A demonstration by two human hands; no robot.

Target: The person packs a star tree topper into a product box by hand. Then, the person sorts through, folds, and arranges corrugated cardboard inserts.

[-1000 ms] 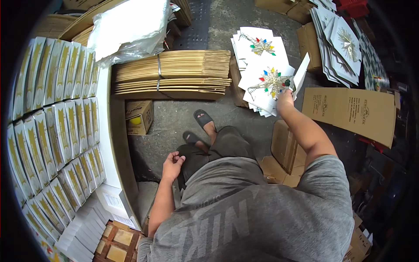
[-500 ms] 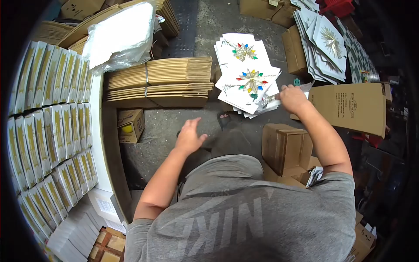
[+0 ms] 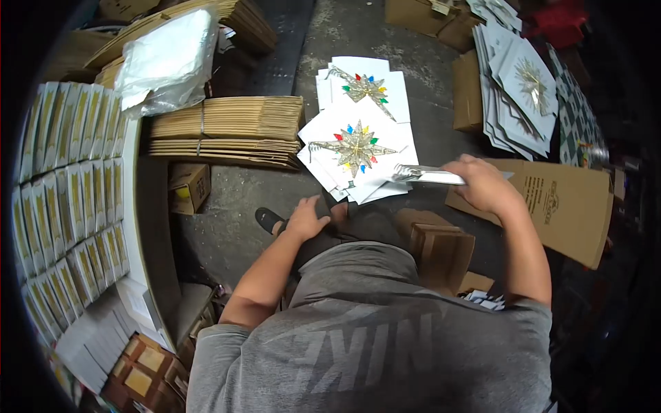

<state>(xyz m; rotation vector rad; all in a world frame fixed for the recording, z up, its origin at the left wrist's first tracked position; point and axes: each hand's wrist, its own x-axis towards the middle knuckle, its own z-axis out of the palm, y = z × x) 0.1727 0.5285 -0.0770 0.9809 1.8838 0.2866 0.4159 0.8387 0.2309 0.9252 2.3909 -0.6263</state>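
Note:
My right hand (image 3: pixel 482 182) grips a thin white card (image 3: pixel 441 177), seen nearly edge-on, with silvery tinsel at its left end. The card is just right of a stack of white cards (image 3: pixel 323 172). On top of the stack lies a tinsel star (image 3: pixel 357 148) with red, blue, green and yellow bulbs. Behind it, another tinsel star (image 3: pixel 365 88) with coloured bulbs rests on a white card. My left hand (image 3: pixel 305 219) is held over my leg, holding nothing, its thumb apart from the fingers.
Bundled flat cardboard (image 3: pixel 227 120) lies left of the stack, a plastic-wrapped white pack (image 3: pixel 169 58) beyond it. Rows of white-and-gold boxes (image 3: pixel 69 186) line the left. More star cards (image 3: pixel 516 82) stand at the right, near a printed carton (image 3: pixel 551 206). An opened box (image 3: pixel 441 251) sits by my right side.
My right hand has lifted the card off the stack's right side and turned it edge-on. My left hand has lowered slightly. The view has shifted a little.

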